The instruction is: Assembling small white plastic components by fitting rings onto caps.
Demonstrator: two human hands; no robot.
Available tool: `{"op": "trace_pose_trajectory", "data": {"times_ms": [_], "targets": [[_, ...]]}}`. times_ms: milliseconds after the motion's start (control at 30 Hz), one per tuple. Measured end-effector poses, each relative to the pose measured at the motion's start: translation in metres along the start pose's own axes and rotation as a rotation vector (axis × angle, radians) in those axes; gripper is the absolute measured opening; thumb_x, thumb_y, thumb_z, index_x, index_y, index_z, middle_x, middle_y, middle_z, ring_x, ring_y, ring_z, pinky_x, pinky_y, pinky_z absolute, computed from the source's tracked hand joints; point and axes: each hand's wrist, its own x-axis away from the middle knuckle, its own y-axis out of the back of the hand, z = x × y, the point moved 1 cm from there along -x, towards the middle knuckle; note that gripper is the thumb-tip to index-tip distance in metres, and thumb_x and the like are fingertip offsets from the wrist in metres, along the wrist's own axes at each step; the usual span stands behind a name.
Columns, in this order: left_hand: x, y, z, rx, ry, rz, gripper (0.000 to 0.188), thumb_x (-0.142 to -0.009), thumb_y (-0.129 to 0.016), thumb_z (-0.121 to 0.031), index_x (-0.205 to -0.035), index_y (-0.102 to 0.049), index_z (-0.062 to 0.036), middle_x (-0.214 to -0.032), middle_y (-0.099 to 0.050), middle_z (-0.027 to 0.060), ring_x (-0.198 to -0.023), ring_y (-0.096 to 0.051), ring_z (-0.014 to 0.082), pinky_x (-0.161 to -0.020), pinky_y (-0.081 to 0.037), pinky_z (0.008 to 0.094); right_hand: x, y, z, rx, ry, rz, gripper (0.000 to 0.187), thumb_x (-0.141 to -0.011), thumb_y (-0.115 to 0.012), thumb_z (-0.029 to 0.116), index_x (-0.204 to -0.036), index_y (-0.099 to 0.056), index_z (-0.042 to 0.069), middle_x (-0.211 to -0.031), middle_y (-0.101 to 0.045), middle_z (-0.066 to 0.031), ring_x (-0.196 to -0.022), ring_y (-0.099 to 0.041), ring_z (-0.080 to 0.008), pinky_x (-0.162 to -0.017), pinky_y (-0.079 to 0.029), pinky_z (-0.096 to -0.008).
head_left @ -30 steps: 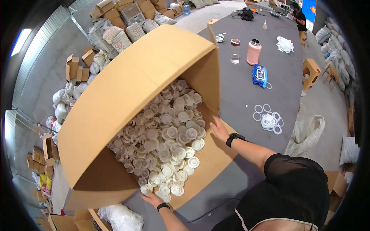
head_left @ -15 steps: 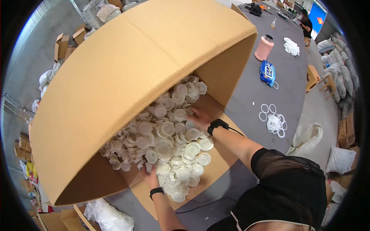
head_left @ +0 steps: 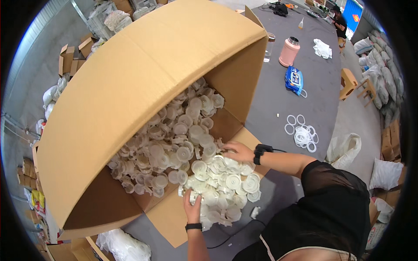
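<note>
A large cardboard box [head_left: 130, 56] lies on its side, its mouth towards me, with a heap of translucent white plastic caps [head_left: 167, 135] inside. More round white caps [head_left: 217, 182] are piled on the front flap and spill past its edge onto the table. At the near left of this front pile, my left hand [head_left: 192, 209] has its thumb and fingers around a white cap [head_left: 194, 198]. My right hand [head_left: 239, 153] lies across the far right of the same pile, fingers stretched out and touching the caps. Its fingertips are partly hidden among them.
On the grey table [head_left: 278, 152] to the right are white rings [head_left: 303, 136], a blue wipes packet [head_left: 294, 80], a pink bottle [head_left: 289, 51] and a white cloth [head_left: 322, 48]. One loose white piece [head_left: 255, 212] lies near me. A person [head_left: 339, 21] sits at the far end.
Both hands have come nearer to me and right, out from the box mouth. The front pile of caps has shifted the same way, past the flap's edge. The view has also shifted slightly.
</note>
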Motion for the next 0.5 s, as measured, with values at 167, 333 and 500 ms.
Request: {"op": "trace_pose_trajectory", "data": {"times_ms": [167,333,500], "targets": [[-0.032,0.043,-0.031,-0.089,0.228,-0.034,0.030,-0.074,-0.059,-0.009,-0.101,-0.053,0.0026,-0.099,-0.051,0.0113,-0.097,-0.046,0.0207,-0.082,-0.040,0.0309,-0.035,0.033,-0.025,0.079,-0.115,-0.400,0.042,-0.081,-0.050,0.030,-0.114,-0.045,0.004,-0.112,-0.044,-0.0193,-0.106,-0.040,-0.0334,-0.091,-0.032,-0.0360],[-0.107,0.122,0.062,0.209,-0.187,-0.935,0.042,-0.081,-0.055,-0.021,-0.114,-0.043,0.0018,-0.108,-0.047,0.0144,-0.101,-0.045,0.0213,-0.082,-0.040,0.0327,-0.130,0.033,-0.040,-0.391,-0.039,-0.820,0.048,-0.082,-0.049,0.027,-0.120,-0.037,0.002,-0.120,-0.038,-0.0220,-0.111,-0.036,-0.0350,-0.094,-0.029,-0.0357],[-0.164,0.140,0.074,0.292,-0.196,-0.762,0.047,-0.085,-0.049,-0.020,-0.121,-0.032,0.0059,-0.120,-0.039,0.0190,-0.105,-0.043,0.0246,-0.090,-0.034,0.0340,-0.164,0.018,-0.038,0.236,-0.074,-0.997,0.052,-0.078,-0.052,0.031,-0.124,-0.037,0.013,-0.117,-0.040,-0.0205,-0.107,-0.040,-0.0337,-0.090,-0.034,-0.0357]]}}
